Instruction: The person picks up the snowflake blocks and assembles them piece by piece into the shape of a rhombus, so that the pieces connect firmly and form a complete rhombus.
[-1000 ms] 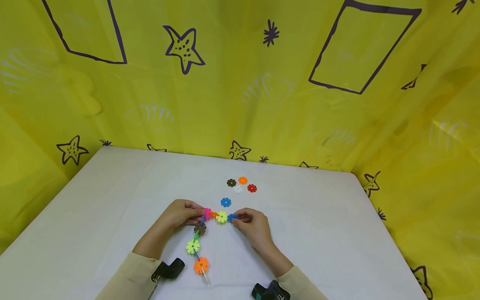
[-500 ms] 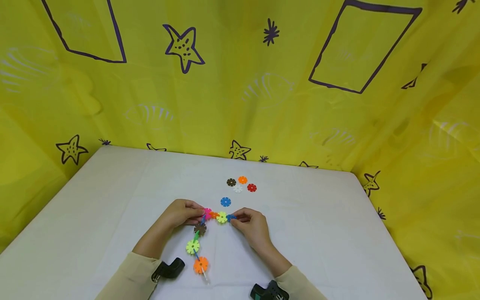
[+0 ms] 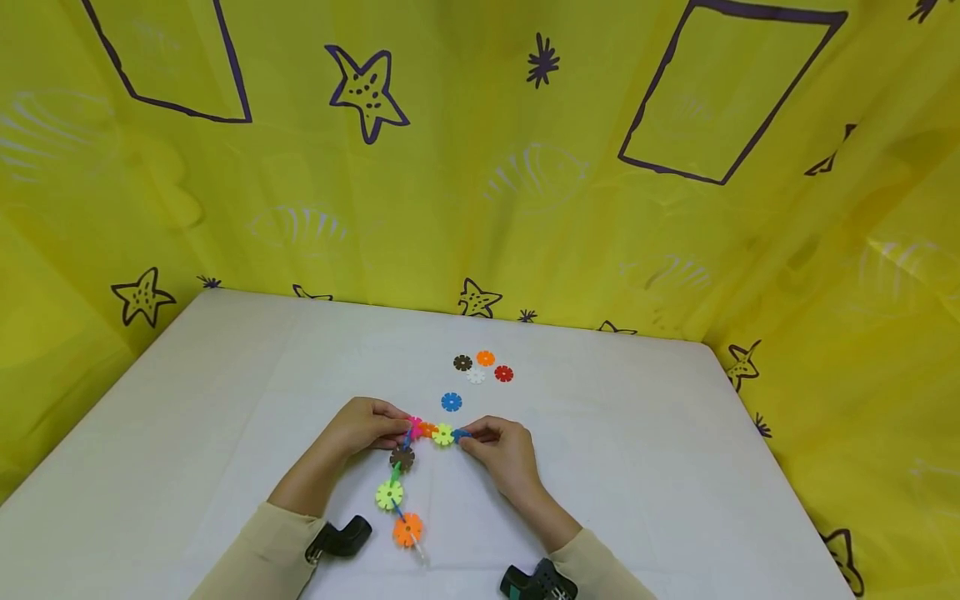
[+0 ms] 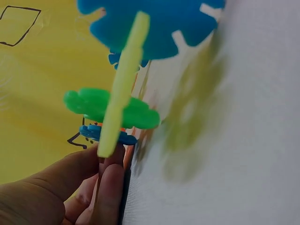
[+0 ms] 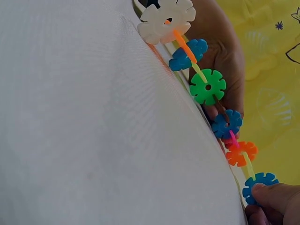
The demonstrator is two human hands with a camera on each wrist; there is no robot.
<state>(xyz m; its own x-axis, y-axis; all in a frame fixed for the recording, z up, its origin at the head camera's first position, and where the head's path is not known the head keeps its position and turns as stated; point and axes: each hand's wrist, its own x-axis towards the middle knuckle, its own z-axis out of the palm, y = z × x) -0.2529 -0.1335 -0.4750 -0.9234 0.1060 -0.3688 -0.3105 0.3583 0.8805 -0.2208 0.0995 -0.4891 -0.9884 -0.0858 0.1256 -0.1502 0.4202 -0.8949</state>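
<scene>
A chain of notched interlocking discs hangs between both hands in the head view. My left hand (image 3: 371, 423) pinches it near the pink disc (image 3: 415, 427). My right hand (image 3: 504, 450) pinches the blue disc (image 3: 461, 435) at its right end, thumb flat on it in the right wrist view. Between the hands are an orange disc (image 3: 428, 430) and a yellow-green disc (image 3: 443, 435). From the left hand the chain runs toward me: a brown disc (image 3: 402, 458), a green disc (image 4: 140, 112), a yellow disc (image 3: 389, 495), an orange disc (image 3: 407, 530) and a whitish disc (image 5: 166, 21) last.
Beyond the hands a loose blue disc (image 3: 452, 402) lies on the white table (image 3: 637, 467). Farther back sit loose brown (image 3: 462, 362), orange disc (image 3: 486, 358), white disc (image 3: 476, 377) and red disc (image 3: 504, 373). A yellow patterned curtain (image 3: 450, 183) borders the table.
The chain's near end has swung slightly to the right. My right hand has shifted a little left with the blue disc; the left hand keeps its hold on the chain.
</scene>
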